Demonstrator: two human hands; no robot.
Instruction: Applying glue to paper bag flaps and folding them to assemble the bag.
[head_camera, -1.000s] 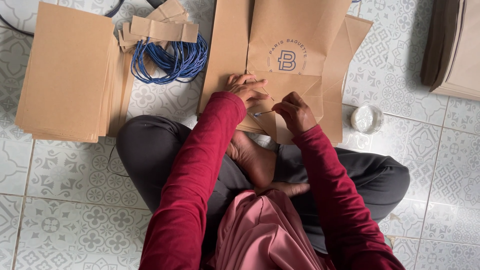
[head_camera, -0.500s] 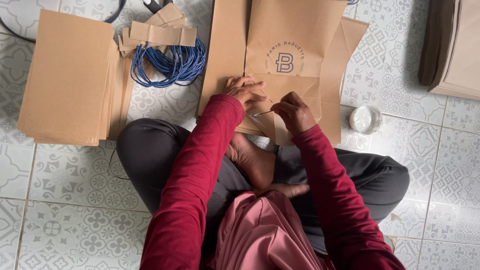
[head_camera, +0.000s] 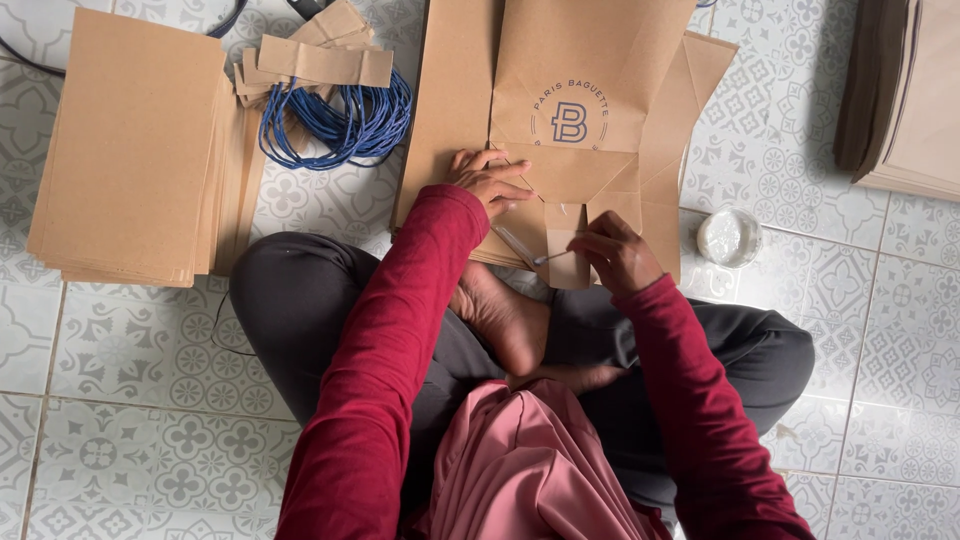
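Your left hand (head_camera: 490, 180) lies flat, fingers spread, pinning the brown paper bag (head_camera: 585, 110) to the tiled floor (head_camera: 790, 150). Your right hand (head_camera: 615, 250) pinches a thin brush (head_camera: 552, 258), its long axis level, tip pointing left over the bag's bottom flap. Since earlier, the right hand has dropped lower and rightward.

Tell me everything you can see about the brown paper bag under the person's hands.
The brown paper bag lies flat on the tiled floor, over more brown sheets. It looks like kraft paper with a round dark-blue emblem. Its near end is folded into angled flaps. The left hand presses on the folds; the right hand holds a thin stick whose tip touches a narrow flap. Wet-looking streaks show there.
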